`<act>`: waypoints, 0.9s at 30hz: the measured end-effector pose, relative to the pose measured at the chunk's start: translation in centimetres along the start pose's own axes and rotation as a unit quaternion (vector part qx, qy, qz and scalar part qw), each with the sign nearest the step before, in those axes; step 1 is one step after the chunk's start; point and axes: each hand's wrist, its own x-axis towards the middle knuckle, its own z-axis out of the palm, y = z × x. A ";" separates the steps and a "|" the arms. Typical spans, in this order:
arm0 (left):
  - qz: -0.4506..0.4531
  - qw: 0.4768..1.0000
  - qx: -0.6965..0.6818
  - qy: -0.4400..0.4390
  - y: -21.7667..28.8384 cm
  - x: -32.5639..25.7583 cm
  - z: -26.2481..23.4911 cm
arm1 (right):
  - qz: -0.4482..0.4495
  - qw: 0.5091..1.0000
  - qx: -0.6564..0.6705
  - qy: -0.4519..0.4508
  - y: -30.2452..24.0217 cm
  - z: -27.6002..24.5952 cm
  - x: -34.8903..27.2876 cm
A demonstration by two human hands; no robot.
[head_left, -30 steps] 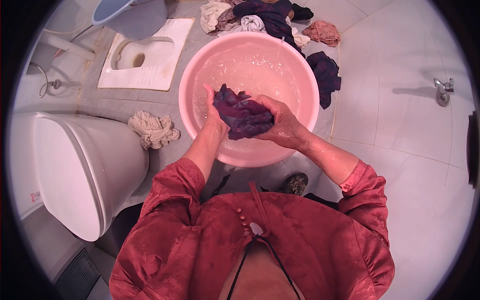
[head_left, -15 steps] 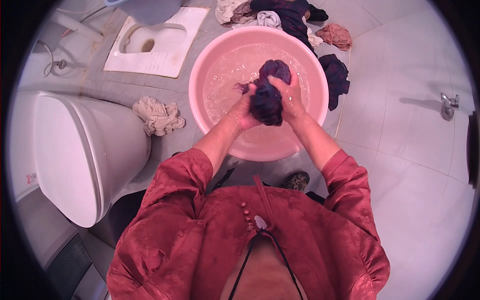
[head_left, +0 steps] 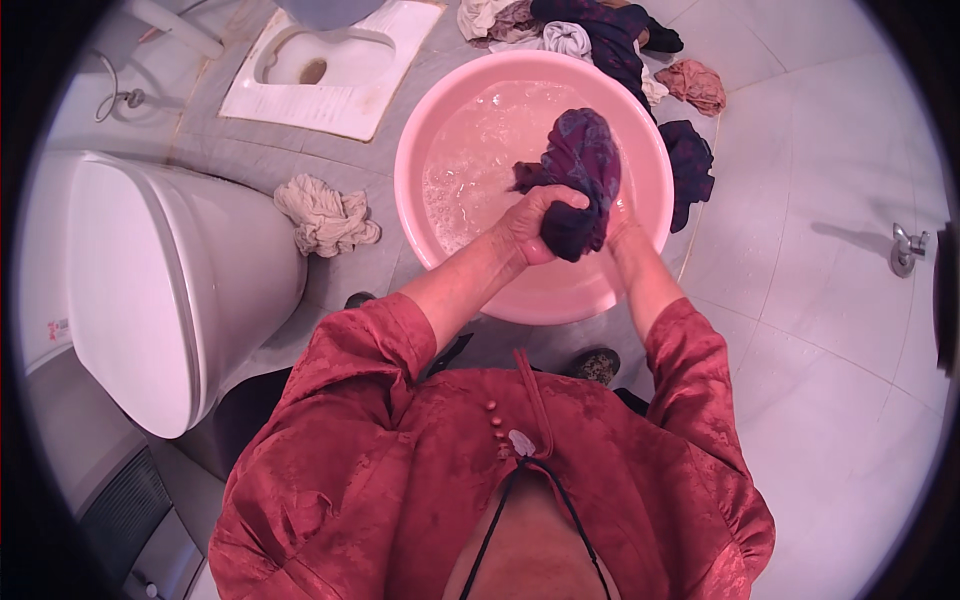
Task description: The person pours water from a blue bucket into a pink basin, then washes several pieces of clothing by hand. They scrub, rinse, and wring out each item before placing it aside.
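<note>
At the far left stands a white toilet [head_left: 245, 270] with its lid down, and a thin hose [head_left: 105, 95] curves along the wall beyond it. A crumpled pale cloth [head_left: 325, 215] lies on the grey tiled floor, just beside the toilet's rounded front. Farther back, a white squat toilet [head_left: 300, 110] is set into the floor, with part of a bluish bucket [head_left: 335, 10] above it at the picture's edge.

Next comes a round pink tub [head_left: 408, 180] holding water with some froth. Over the tub, the left grip [head_left: 540, 220] is clenched around a bunched dark purple cloth [head_left: 585, 145], its thumb lying across the front. The cloth is over the right half of the tub, its thicker end pointing away from the person. The right grip [head_left: 621, 222] is against the cloth's right side; its fingers are hidden, so I cannot tell how tightly it is closed.

Behind the tub lies a heap of clothes [head_left: 567, 40]; right of that, a dusty-pink cloth [head_left: 693, 87]. A dark garment [head_left: 688, 170] lies beside the tub, and a metal tap [head_left: 905, 250] juts from the right wall.
</note>
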 end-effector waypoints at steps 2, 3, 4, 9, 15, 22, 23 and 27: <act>0.029 0.996 -0.042 -0.066 -0.9 0.2 0.8 | -0.079 0.987 -0.133 0.044 3.3 -0.6 0.5; 0.030 0.997 -0.042 -0.065 -1.3 0.1 1.0 | -0.078 0.987 -0.132 0.043 3.9 -0.7 0.7; 0.035 0.993 -0.076 -0.080 -1.5 -0.2 1.4 | -0.047 0.999 -0.016 -0.009 3.8 0.8 0.5; 0.038 0.982 -0.171 -0.071 -2.6 -0.3 0.3 | -0.051 0.982 0.149 -0.107 -1.2 1.4 -0.2; -0.017 0.998 -0.048 0.045 -2.4 0.0 -0.2 | 0.019 0.983 -0.180 -0.003 -1.8 -1.4 1.4; -0.022 0.970 0.183 0.158 -2.5 0.3 0.5 | 0.000 0.832 -0.554 0.001 -2.0 -1.0 2.2; -0.012 0.957 0.219 0.189 -2.5 0.2 0.7 | 0.040 0.828 -0.559 0.027 -2.0 0.1 2.2; 0.086 0.933 0.282 0.207 -4.3 1.3 -2.3 | 0.045 0.716 -0.695 0.047 -0.4 1.4 2.7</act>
